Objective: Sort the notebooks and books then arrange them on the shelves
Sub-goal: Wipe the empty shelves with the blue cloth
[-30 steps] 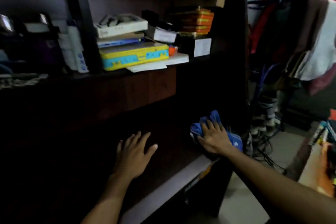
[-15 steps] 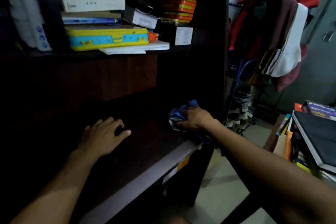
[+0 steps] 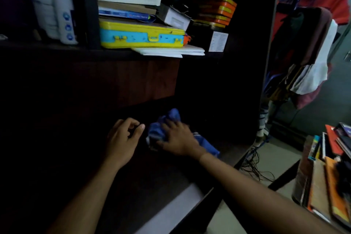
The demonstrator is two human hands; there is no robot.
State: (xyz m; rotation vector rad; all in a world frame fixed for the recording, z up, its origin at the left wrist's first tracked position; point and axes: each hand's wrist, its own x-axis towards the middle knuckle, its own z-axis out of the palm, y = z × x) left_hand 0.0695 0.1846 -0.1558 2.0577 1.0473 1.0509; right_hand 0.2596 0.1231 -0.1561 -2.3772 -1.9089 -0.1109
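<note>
The right hand (image 3: pixel 177 139) lies palm-down on a crumpled blue cloth (image 3: pixel 165 129), its fingers curled into the folds and pressing the cloth to the dark lower shelf (image 3: pixel 190 195), a hold suited to wiping the board before anything is loaded onto it. The left hand (image 3: pixel 121 142) rests just beside the cloth, fingers loosely curled and holding nothing, probably as a brace. The books and notebooks (image 3: pixel 326 175) to be sorted wait in a stack at the far right, well apart from the shelf, while the upper shelf carries a yellow-and-blue case (image 3: pixel 140 37).
</note>
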